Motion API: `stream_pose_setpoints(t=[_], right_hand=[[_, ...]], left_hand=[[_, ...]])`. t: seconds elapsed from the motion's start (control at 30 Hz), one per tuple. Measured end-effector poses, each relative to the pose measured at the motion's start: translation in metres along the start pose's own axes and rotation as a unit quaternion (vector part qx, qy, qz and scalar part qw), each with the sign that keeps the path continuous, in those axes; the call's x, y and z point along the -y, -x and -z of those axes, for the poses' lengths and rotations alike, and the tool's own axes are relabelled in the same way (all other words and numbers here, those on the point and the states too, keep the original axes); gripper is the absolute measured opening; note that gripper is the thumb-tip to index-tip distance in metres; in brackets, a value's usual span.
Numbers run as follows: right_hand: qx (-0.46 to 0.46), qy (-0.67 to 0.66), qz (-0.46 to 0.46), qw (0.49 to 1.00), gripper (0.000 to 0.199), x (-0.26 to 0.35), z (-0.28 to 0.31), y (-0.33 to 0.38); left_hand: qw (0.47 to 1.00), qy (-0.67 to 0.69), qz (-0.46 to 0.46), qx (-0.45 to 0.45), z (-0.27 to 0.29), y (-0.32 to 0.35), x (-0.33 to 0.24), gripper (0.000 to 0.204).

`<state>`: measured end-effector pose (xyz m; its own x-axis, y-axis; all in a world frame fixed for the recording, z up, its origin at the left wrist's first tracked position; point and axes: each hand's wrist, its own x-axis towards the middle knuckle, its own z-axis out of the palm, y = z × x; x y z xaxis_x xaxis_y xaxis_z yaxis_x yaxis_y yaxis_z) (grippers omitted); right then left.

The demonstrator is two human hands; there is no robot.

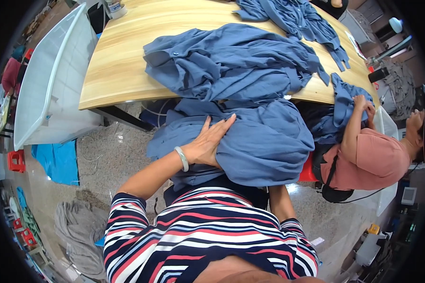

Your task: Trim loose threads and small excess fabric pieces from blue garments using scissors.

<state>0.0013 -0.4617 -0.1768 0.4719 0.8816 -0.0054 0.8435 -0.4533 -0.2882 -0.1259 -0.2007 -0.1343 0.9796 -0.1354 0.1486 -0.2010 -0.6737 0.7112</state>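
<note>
A bunched blue garment (pixel 269 146) is heaped across my lap at the near edge of the table. On its left part lies my left hand (pixel 208 144), open, with fingers spread against the cloth and a pale bangle (pixel 181 159) round the wrist. My right forearm (pixel 281 203) goes under the right side of the same garment, which hides the hand, so its fingers cannot be seen. Just beyond, another blue garment (pixel 222 61), crumpled and with buttons showing, rests on the table and meets the cloth on my lap.
The wooden table (pixel 113 70) also bears more blue garments (pixel 293 19) at its far side. To my right, a co-worker in a pink top (pixel 378 155) handles blue cloth (pixel 344 101). A large white bin (pixel 56 89) stands left; grey cloth (pixel 80 231) lies on the floor.
</note>
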Motion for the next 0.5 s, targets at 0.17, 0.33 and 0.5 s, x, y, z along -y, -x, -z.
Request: stream_pose_setpoints(t=[0.17,0.33,0.5], right_hand=[[-0.066,0.049,0.020,0.996,0.052,0.031,0.041,-0.016],[-0.119,0.072,0.082,0.987,0.050,0.069,0.056,0.027],[-0.170,0.097,0.099,0.976,0.047,-0.154,0.220,0.003]], left_hand=[[0.999,0.041,-0.021,0.023,0.002,-0.007,-0.002,0.120],[0.996,-0.009,-0.080,-0.027,0.000,0.018,-0.011,0.108],[0.985,0.038,-0.151,-0.076,0.028,0.005,-0.073,0.101]])
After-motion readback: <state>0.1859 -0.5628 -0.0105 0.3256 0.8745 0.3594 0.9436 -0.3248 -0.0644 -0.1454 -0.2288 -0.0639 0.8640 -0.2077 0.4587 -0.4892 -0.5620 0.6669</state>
